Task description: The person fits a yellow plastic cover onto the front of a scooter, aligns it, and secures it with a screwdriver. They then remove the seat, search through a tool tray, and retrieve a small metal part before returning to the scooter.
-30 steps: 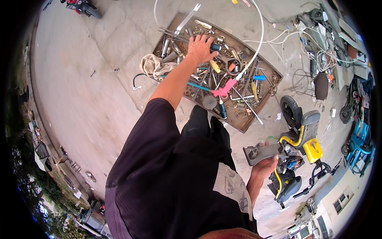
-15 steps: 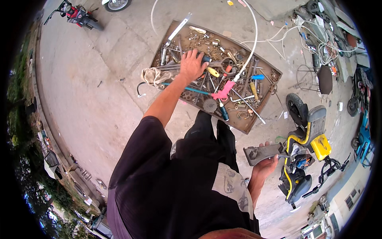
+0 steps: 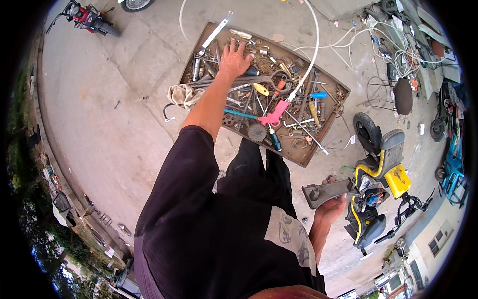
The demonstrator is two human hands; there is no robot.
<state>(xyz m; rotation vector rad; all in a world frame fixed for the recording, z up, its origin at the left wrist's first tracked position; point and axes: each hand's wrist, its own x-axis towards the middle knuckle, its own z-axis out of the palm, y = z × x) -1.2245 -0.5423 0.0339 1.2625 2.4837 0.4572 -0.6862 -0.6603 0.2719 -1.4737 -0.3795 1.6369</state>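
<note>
Grey panel (image 3: 321, 193): I have it off the near right side of the tool tray (image 3: 298, 160), apart from it
Handling: I judge it light and stiff, perhaps thin plastic, a little slippery if dusty; I'd take hold by both long edges near the middle and spare the ends any twisting
Right hand (image 3: 328, 210): also off the tray's near right side, fingers curled around the panel and closed on it, some fingertips showing past its far edge
Left hand (image 3: 233, 62): over the tray's far left part, fingers spread above loose metal bits; I see nothing in its hold but cannot tell what is under the palm
Tray load: dark blue handle (image 3: 252, 72) just beside the left hand, yellow-handled tool (image 3: 260, 89) mid-tray, pink air gun (image 3: 273, 115) toward the near edge, beige cloth (image 3: 183, 96) at the left corner
Beyond: yellow-and-black scooter (image 3: 397, 180) right of the tray, red motorbike (image 3: 89, 19) well off its far left
</note>
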